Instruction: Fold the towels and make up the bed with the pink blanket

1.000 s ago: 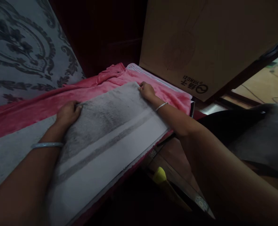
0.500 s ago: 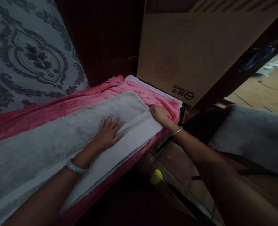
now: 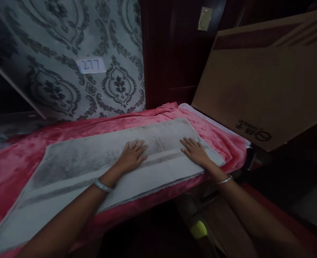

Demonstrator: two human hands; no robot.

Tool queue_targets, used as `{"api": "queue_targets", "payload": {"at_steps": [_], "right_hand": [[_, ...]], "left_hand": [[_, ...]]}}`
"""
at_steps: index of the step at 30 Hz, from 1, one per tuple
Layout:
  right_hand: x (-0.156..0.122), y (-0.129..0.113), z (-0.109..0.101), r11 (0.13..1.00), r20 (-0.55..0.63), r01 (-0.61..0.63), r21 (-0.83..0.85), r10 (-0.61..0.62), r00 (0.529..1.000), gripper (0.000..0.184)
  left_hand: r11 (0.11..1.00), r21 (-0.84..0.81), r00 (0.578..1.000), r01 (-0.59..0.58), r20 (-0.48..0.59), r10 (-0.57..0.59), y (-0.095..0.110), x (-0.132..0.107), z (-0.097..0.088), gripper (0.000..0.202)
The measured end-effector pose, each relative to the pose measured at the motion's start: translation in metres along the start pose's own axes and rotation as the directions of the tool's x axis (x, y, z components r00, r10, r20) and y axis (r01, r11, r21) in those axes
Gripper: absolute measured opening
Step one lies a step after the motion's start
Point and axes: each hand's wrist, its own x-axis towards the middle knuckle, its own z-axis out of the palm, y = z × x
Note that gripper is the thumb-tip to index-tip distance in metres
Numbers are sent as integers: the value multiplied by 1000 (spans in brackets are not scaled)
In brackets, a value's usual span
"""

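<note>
One grey towel (image 3: 88, 166) lay spread flat on one pink blanket (image 3: 18, 157), with its long side along the front edge of the blanket and its right end near the right end of it. Both hands rested on the right half of the towel. The left hand (image 3: 133, 154) lay palm down, fingers open and a little spread, pressing on the cloth and gripping nothing. The right hand (image 3: 196, 152) lay just beside the right end of the towel in the same way, flat, fingers open and straight, holding nothing. The two hands were near each other but did not touch. Each wrist carried one ring: a bangle (image 3: 102, 185) on the left and a second bangle (image 3: 224, 180) on the right. One dark stripe (image 3: 67, 186) ran along the towel and passed under or close to both hands. Behind the blanket stood a wall (image 3: 53, 43) with grey ornaments, and on it was one white label (image 3: 90, 65) with the number 277. To the right, one big cardboard box (image 3: 268, 86) leaned above the end of the blanket. Below, in the dark, one small yellow thing (image 3: 198, 229) showed; I cannot tell what it was.
</note>
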Motion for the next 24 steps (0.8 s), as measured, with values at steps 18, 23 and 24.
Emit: {"api": "queue_targets", "payload": {"at_steps": [18,23,24], "right_hand": [[-1,17,23,999,-108,36,7,-35,994,63],[-2,20,24,997,-125,46,54,-39,991,65],[-3,18,23,997,-124,52,64,-44,991,65]], "left_hand": [[564,26,565,825,-67,-823,-192,-196,-44,64],[454,2,448,891,-166,-878,-172,-213,-48,57],[431,-3,424,902,-180,-888,-168,-218,-48,56]]}}
